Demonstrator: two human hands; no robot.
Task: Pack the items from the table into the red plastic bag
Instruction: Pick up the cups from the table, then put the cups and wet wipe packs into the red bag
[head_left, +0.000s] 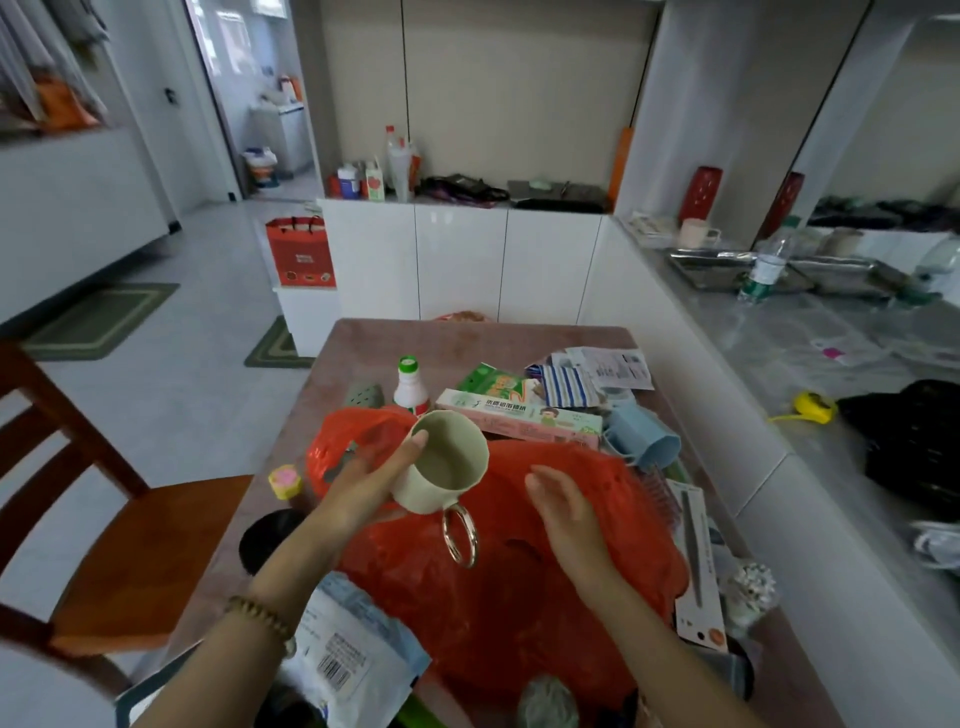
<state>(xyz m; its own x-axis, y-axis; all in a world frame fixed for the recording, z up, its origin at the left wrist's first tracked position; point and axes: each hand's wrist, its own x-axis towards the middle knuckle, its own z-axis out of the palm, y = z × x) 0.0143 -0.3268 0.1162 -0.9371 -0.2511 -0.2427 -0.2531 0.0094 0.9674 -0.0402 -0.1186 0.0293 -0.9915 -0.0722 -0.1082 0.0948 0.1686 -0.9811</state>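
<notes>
The pinkish table (374, 343) was far from cleared. The crinkled red plastic bag (519, 597) sprawled slack across its near middle, and a long pink carton (519, 415), a ribbed blue cup (644, 441) and a small white bottle (410, 384) sat unpacked just beyond it. Above the bag's left side, the left hand (363, 483) gripped a smooth cream mug (447, 467), thumb at the rim, while the right hand (566, 509) spread flat and empty over the plastic.

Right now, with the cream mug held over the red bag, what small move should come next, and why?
Probably the right hand should pinch the red bag and lift its mouth open. The left hand grips the cream mug above the bag, which lies crumpled with no opening showing.
</notes>
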